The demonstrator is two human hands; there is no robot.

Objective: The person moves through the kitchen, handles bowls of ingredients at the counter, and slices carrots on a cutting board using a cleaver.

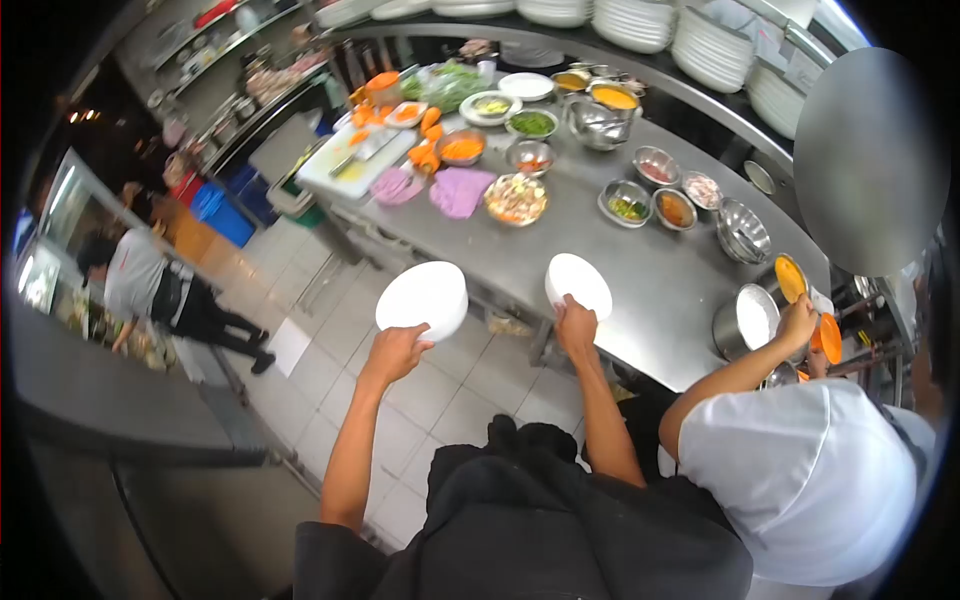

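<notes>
My left hand (398, 352) grips a white bowl (424, 300) by its near rim, out over the tiled floor. A second white bowl (580, 284) is in my right hand (576, 325), held at the front edge of the steel table (620, 265). Both bowls are tilted, and no food shows in either one. On the table beyond them, a metal bowl of chopped mixed vegetables (517, 199) stands beside a purple cloth (461, 192). Most of my fingers are hidden behind the bowls.
At my right, a co-worker in white (800, 470) holds an orange utensil over a steel pot (745, 322). Several small metal bowls (627, 203) line the table. A cutting board (350, 160) lies at its left end. Another person (150, 280) stands far left. Stacked plates (710, 50) fill the shelf.
</notes>
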